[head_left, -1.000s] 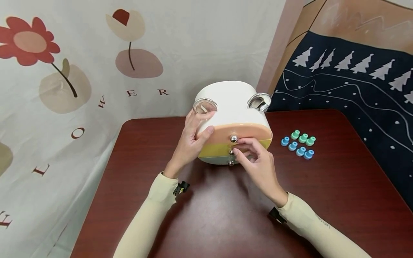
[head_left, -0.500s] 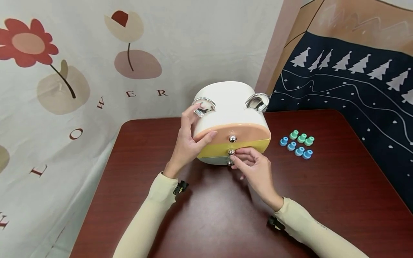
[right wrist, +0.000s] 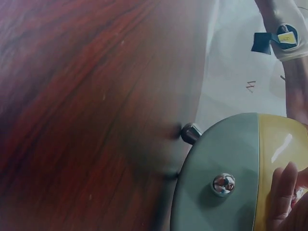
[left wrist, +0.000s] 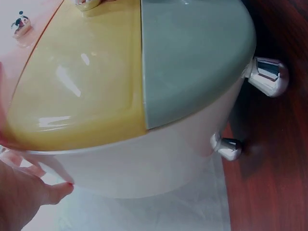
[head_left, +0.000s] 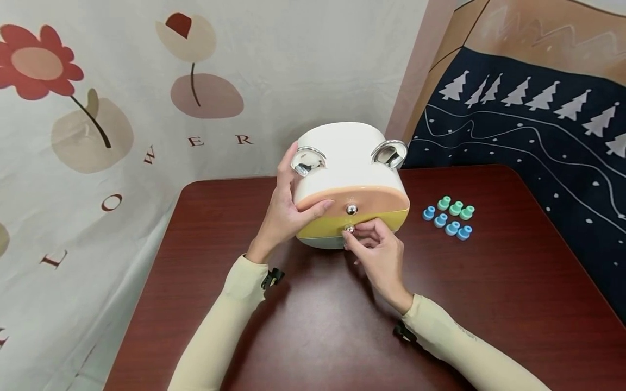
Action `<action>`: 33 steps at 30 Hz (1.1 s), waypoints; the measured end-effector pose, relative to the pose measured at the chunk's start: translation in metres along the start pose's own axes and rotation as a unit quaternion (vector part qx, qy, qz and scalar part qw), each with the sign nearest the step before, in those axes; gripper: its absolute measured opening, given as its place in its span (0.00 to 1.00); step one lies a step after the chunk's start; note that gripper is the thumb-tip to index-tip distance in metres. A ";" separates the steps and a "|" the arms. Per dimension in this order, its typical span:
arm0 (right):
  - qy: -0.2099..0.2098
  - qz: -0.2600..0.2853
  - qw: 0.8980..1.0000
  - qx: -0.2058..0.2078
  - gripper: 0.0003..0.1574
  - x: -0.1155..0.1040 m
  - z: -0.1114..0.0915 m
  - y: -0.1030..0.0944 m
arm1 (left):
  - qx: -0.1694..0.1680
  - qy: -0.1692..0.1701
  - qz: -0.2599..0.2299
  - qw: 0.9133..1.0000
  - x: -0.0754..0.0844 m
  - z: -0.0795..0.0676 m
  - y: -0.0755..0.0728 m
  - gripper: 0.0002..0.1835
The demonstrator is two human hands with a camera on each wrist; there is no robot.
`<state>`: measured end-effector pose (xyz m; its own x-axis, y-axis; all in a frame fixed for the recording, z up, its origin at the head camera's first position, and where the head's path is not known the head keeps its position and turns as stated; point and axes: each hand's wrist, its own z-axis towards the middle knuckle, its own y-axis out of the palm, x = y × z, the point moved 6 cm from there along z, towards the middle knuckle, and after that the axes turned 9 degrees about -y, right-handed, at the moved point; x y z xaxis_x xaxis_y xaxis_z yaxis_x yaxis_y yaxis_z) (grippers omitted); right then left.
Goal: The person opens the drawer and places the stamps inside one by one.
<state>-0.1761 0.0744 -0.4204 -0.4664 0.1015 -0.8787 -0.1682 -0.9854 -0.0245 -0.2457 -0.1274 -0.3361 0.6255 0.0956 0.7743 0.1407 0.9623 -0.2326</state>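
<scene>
A small white drawer cabinet (head_left: 349, 138) with rounded sides and two silver ear-like pieces stands on the table. Its front has a peach top drawer (head_left: 383, 199), a yellow middle drawer (head_left: 320, 227) and a grey-green bottom drawer (left wrist: 202, 53), each with a silver ball knob. My left hand (head_left: 285, 210) grips the cabinet's left side, its thumb on the front and its fingers along the side by the left ear. My right hand (head_left: 379, 254) pinches the yellow drawer's knob (head_left: 349, 229) between thumb and index finger. All the drawers look flush with the front.
Several small blue (head_left: 440, 220) and green (head_left: 456, 208) peg-like pieces stand on the table to the right of the cabinet. Silver feet (left wrist: 268, 77) hold the cabinet up off the dark red table (head_left: 313, 336). Printed cloths (head_left: 274, 65) hang behind the table.
My right hand has come down from near the upper knobs and now pinches the middle one. The left hand's fingers have shifted off the ear to the cabinet's side; its thumb stays on the front.
</scene>
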 end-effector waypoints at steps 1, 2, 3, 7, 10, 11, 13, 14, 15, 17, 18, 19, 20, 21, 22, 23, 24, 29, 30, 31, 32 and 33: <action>-0.002 0.003 1.000 0.004 0.11 0.000 0.000 0.000 | 0.002 0.004 -0.004 1.000 0.000 0.001 0.000 0.64; -0.004 0.006 1.000 0.007 0.11 0.001 0.000 0.000 | 0.002 0.008 -0.007 1.000 0.000 0.001 0.000 0.64; -0.007 0.006 1.000 0.009 0.10 0.001 0.000 0.000 | 0.003 0.010 -0.010 1.000 -0.001 0.002 0.000 0.64; -0.019 -0.017 1.000 0.018 0.08 -0.002 0.000 0.001 | 0.017 0.011 0.008 1.000 -0.003 -0.001 -0.003 0.65; -0.025 -0.036 0.999 0.026 0.09 -0.005 -0.002 0.000 | 0.016 0.006 0.023 1.000 -0.005 -0.002 -0.004 0.65; -0.027 -0.040 0.998 0.028 0.09 -0.006 -0.004 0.000 | 0.015 0.004 0.026 1.000 -0.005 -0.002 -0.004 0.65; -0.027 -0.047 0.998 0.030 0.10 -0.008 -0.006 0.000 | 0.011 0.001 0.030 0.999 -0.005 -0.001 -0.004 0.65; -0.026 -0.048 0.998 0.031 0.10 -0.009 -0.008 -0.001 | 0.010 0.000 0.033 0.999 -0.005 -0.001 -0.005 0.65; -0.025 -0.048 0.998 0.031 0.10 -0.010 -0.010 -0.001 | 0.009 -0.002 0.035 0.999 -0.005 -0.001 -0.005 0.65; -0.021 -0.050 0.998 0.031 0.11 -0.011 -0.014 -0.002 | 0.011 -0.003 0.041 0.999 -0.004 -0.001 -0.005 0.65; -0.020 -0.051 0.998 0.030 0.11 -0.013 -0.016 -0.003 | 0.011 -0.005 0.042 0.999 -0.004 -0.001 -0.006 0.66; -0.020 -0.054 0.998 0.028 0.12 -0.014 -0.018 -0.004 | 0.011 -0.005 0.043 0.999 -0.003 0.000 -0.006 0.66; -0.021 -0.058 0.998 0.026 0.12 -0.015 -0.021 -0.005 | 0.009 -0.006 0.043 0.999 -0.003 0.000 -0.007 0.65; -0.023 -0.063 0.997 0.023 0.12 -0.017 -0.023 -0.006 | 0.008 -0.007 0.042 0.999 -0.003 0.000 -0.007 0.66; -0.025 -0.067 0.997 0.022 0.12 -0.019 -0.026 -0.007 | 0.007 -0.008 0.042 0.999 -0.003 0.000 -0.008 0.66; -0.027 -0.071 0.997 0.019 0.12 -0.021 -0.028 -0.007 | 0.006 -0.008 0.041 0.999 -0.003 0.001 -0.008 0.66; -0.028 -0.073 0.997 0.016 0.12 -0.023 -0.031 -0.008 | 0.006 -0.008 0.038 0.999 -0.003 0.001 -0.009 0.66; -0.035 -0.070 0.997 0.005 0.13 -0.029 -0.042 -0.012 | 0.005 -0.009 0.022 1.000 -0.001 0.003 -0.009 0.65; -0.039 -0.073 0.997 0.005 0.14 -0.030 -0.044 -0.013 | 0.004 -0.012 0.018 1.000 0.002 0.003 -0.009 0.64; -0.043 -0.075 0.996 0.004 0.14 -0.031 -0.046 -0.013 | 0.002 -0.015 0.013 1.000 0.006 0.003 -0.008 0.63; -0.046 -0.077 0.996 0.004 0.15 -0.032 -0.048 -0.014 | 0.001 -0.019 0.010 1.000 0.011 0.002 -0.008 0.62; -0.049 -0.082 0.995 0.004 0.16 -0.032 -0.050 -0.015 | -0.001 -0.023 0.007 1.000 0.015 0.002 -0.007 0.61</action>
<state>-0.1150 0.0790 -0.4158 -0.5153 0.2744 -0.8119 -0.2555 -0.9535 -0.1600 -0.2388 -0.1325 -0.3218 0.5919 0.1211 0.7969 0.1329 0.9604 -0.2447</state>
